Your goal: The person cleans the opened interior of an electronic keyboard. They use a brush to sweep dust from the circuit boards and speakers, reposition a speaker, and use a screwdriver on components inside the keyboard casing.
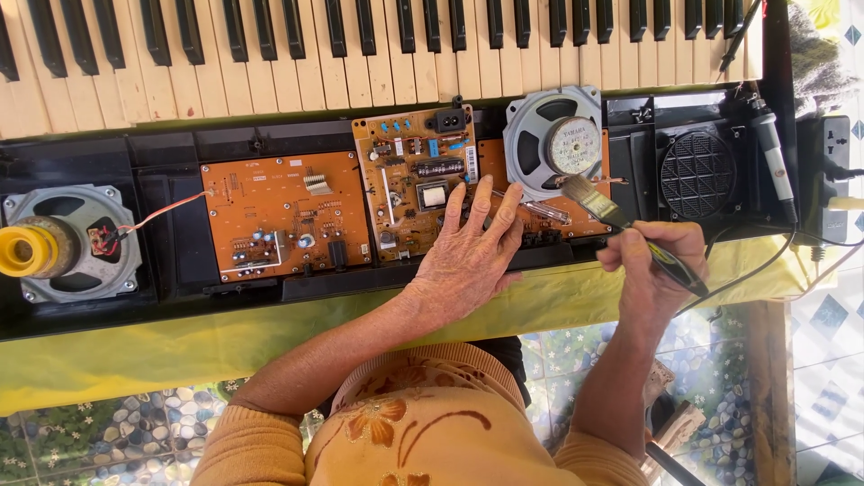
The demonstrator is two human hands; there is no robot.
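Your left hand (pixel 468 256) covers the near right corner of the middle circuit board (pixel 416 180). Keyboard keys (pixel 378 45) cut off at the far edge. Brush (pixel 621 225) handle partly hidden in your right hand (pixel 652 261).

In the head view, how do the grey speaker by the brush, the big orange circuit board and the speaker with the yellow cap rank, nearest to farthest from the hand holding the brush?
From the right hand, which holds the brush:
1. Grey speaker, just above the bristles, right of centre.
2. Big orange circuit board, left of centre, beyond the left hand.
3. Speaker with the yellow cap, at the far left end of the open keyboard.
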